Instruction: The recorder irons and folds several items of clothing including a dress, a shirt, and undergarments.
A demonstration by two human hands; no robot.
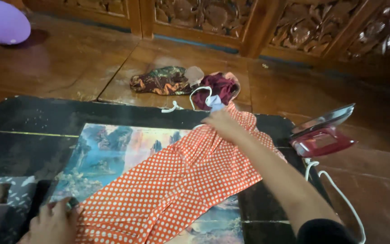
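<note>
An orange garment with white polka dots (pixel 177 185) lies stretched diagonally across a dark mat with a landscape picture (pixel 109 149) on the floor. My right hand (pixel 222 124) grips its far end, near a white drawstring (pixel 199 97). At the bottom left, my left hand (pixel 53 221) presses down on the garment's near end. The cloth is pulled fairly flat between both hands.
A red clothes iron (pixel 323 133) stands on its heel at the mat's right edge, its white cord (pixel 339 194) trailing over the wooden floor. A small heap of dark patterned clothes (pixel 181 83) lies beyond the mat. A purple balloon (pixel 1 20) rests top left. Carved wooden panels (pixel 294 22) line the back.
</note>
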